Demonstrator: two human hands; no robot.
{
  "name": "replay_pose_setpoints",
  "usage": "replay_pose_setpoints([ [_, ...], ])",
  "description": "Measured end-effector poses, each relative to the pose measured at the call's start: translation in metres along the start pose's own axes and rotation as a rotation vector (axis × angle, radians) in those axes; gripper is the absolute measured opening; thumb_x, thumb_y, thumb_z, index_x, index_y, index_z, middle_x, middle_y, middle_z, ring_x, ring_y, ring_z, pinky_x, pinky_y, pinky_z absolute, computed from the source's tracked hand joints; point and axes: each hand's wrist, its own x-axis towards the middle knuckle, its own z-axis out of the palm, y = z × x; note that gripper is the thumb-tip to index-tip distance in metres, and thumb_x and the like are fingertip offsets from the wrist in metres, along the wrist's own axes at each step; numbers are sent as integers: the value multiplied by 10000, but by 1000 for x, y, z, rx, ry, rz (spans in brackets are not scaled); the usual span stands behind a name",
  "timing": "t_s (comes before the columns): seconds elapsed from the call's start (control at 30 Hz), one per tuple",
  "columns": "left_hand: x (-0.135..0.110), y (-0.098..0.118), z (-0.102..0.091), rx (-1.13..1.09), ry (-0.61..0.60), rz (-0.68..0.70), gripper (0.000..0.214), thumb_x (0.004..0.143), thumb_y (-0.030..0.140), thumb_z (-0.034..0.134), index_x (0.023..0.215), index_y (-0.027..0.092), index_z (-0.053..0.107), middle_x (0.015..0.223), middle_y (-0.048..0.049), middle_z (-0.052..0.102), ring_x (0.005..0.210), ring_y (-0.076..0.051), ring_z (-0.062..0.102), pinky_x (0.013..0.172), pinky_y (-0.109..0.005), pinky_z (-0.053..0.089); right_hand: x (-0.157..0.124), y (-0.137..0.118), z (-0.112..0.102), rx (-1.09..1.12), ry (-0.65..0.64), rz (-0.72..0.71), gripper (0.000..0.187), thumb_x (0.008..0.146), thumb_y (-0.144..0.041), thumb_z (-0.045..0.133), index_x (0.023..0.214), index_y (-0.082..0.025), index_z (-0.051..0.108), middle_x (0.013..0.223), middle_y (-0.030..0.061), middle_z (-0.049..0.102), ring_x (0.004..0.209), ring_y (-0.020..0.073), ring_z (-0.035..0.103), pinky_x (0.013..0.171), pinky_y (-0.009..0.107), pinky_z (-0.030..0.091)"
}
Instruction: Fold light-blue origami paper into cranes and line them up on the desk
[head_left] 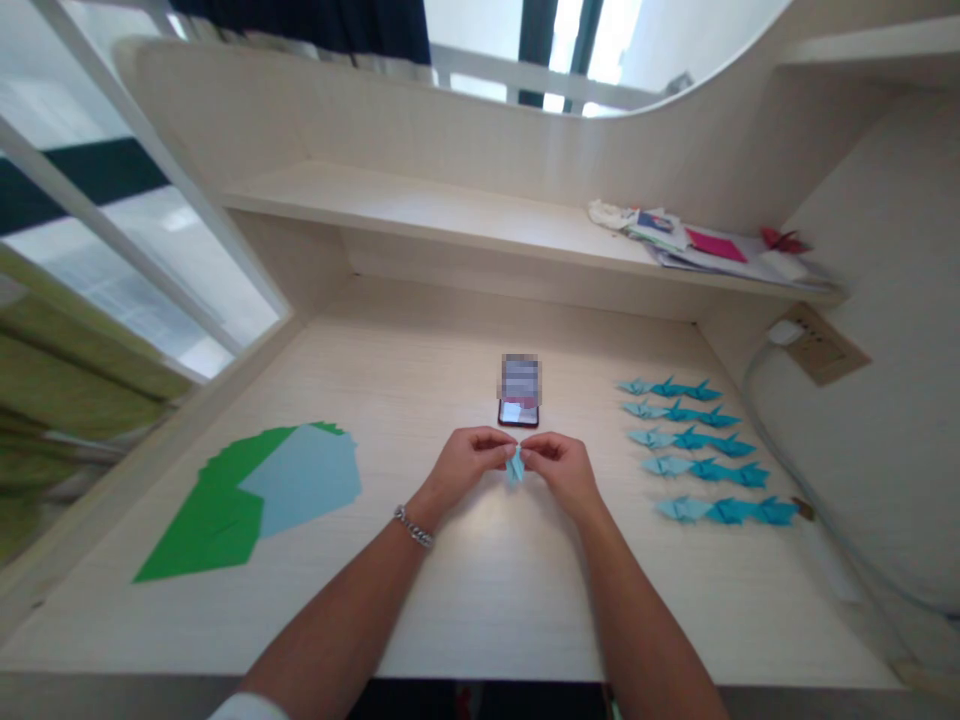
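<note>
Between my two hands is a small folded piece of light blue paper (514, 467), narrow and pointed, held just above the desk. My left hand (474, 460), with a chain bracelet on its wrist, pinches the paper's upper left side between thumb and fingers. On the other side my right hand (558, 462) pinches its upper right edge. The fingertips hide part of the folds. Right beyond the hands lies a phone (519, 412) with its screen lit.
Rows of folded blue paper cranes (705, 468) stand at the right. Fanned green sheets (214, 510) and light blue sheets (307, 480) lie at the left. Papers (697, 240) rest on the shelf (450, 215) behind. A cable (795, 470) runs down the right wall from a socket (821, 345).
</note>
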Motion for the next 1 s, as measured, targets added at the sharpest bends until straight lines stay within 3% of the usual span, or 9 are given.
replay_pose_setpoints([
  [0.17, 1, -3, 0, 98, 25, 45, 193, 710, 265, 689, 825, 113, 720, 781, -89, 716, 699, -171, 647, 685, -288, 526, 0, -1, 0, -79, 2, -34, 140, 639, -232, 717, 759, -160, 708, 742, 51, 709, 676, 175, 642, 669, 296, 505],
  [0.47, 2, -8, 2, 172, 62, 88, 179, 720, 261, 673, 824, 119, 707, 761, -83, 711, 661, -162, 639, 635, -272, 509, 1, 0, 3, 66, 12, 69, 183, 569, -220, 754, 726, -157, 686, 642, 21, 677, 582, 151, 618, 592, 277, 496],
  [0.67, 3, -11, 3, 157, 99, 120, 151, 695, 213, 681, 815, 126, 652, 712, -61, 687, 631, -150, 628, 616, -266, 499, 2, 3, 6, 58, 38, 60, 178, 552, -215, 761, 696, -163, 670, 599, 0, 650, 537, 129, 584, 550, 249, 464],
  [1.0, 3, -13, 1, 208, 72, 118, 180, 750, 275, 633, 850, 130, 672, 774, -74, 695, 669, -160, 629, 627, -270, 500, 3, 8, 4, 102, 17, 76, 208, 607, -279, 744, 769, -158, 693, 685, 32, 684, 609, 152, 616, 620, 292, 509],
])
